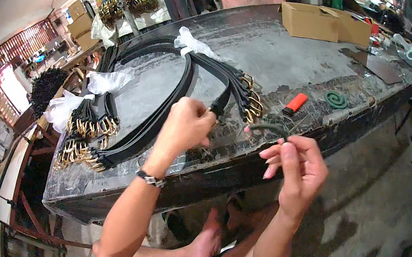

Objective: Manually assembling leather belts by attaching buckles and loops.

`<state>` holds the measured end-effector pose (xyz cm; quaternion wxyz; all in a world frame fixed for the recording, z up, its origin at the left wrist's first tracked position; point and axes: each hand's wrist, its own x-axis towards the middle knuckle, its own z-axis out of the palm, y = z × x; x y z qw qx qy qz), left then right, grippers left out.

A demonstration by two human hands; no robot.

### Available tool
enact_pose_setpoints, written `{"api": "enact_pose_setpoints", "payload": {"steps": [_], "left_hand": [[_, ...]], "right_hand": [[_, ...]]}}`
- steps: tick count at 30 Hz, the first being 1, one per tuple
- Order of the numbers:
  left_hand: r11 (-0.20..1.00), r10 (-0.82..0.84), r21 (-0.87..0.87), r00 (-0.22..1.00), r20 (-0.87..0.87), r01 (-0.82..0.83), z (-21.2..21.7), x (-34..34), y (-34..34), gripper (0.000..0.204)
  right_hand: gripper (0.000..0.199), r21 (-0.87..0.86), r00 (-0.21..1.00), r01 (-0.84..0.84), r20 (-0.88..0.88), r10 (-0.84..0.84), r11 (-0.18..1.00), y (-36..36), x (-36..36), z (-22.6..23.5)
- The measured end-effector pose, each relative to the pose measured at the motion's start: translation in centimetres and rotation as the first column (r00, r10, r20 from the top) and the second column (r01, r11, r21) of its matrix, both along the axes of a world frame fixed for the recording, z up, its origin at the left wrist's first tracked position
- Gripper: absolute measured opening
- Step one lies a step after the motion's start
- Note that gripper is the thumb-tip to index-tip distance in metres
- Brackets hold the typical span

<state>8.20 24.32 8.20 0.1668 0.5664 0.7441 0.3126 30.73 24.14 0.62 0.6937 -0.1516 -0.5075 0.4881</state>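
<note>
My left hand [187, 125] is closed in a fist over the table, around the end of a black belt [220, 98] that curves out of a bundle. Between the thumb and fingers of my right hand [300, 170] is a thin, dark green, curved piece of mosquito coil [272, 128], its pinkish tip pointing left. That tip lies just below the gold buckles [252, 101] of the belt bundle. White plastic wrap [193, 44] ties the bundle near its top. What my left fingers cover is hidden.
An orange lighter [295, 104] and a green mosquito coil [336, 100] lie on the worn dark table [280, 53]. More buckled belts [86, 135] are heaped at the left. Cardboard boxes [310, 24] stand at the back. The table's near edge runs beneath my wrists.
</note>
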Motion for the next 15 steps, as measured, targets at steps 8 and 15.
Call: {"api": "enact_pose_setpoints", "payload": {"steps": [8, 15], "left_hand": [[0.992, 0.061, 0.079, 0.911, 0.409, -0.101, 0.5, -7.6, -13.5, 0.024], [0.978, 0.090, 0.085, 0.749, 0.657, -0.192, -4.8, -6.0, -21.6, 0.024]], "right_hand": [[0.020, 0.031, 0.944, -0.207, 0.268, 0.191, 0.978, -0.5, -1.8, 0.2], [0.017, 0.120, 0.760, -0.422, 0.588, 0.277, 0.899, -0.4, -4.0, 0.7]]}}
